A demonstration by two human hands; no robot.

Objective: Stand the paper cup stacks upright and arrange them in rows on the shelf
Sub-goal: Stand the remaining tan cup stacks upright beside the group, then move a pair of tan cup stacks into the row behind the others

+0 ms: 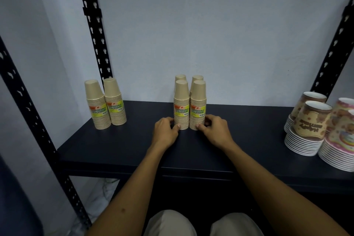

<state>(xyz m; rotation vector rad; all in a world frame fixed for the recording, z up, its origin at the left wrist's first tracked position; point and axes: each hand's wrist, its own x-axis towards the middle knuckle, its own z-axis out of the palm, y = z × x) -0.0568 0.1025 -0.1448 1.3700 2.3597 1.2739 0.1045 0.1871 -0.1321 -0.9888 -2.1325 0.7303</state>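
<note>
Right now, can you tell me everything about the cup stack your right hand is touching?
The cup stack is a tall pile of tan paper cups nested upside down, many ribbed rims showing, wrapped with a yellow-green label reading "Disposable Tableware". It stands upright on the dark shelf, front right of a group of four, close beside the front left stack. The right hand holds its base with curled fingers.
</note>
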